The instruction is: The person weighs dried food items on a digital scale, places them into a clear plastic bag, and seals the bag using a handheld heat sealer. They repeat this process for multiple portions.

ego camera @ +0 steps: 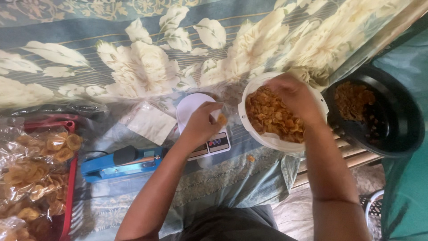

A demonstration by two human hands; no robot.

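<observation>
Chips [272, 117] under right grip [292, 93]

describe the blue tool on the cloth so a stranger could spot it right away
Start at the white bowl of chips, then go past the small white scale. The blue tool lies flat beside it: long, with a black knob, the only blue thing there.

The left hand [203, 122] covers part of the white scale [198, 120], the right hand [292, 96] hides chips in the white bowl [267, 138], and bagged chips [31, 178] run off the picture's left edge.
</observation>
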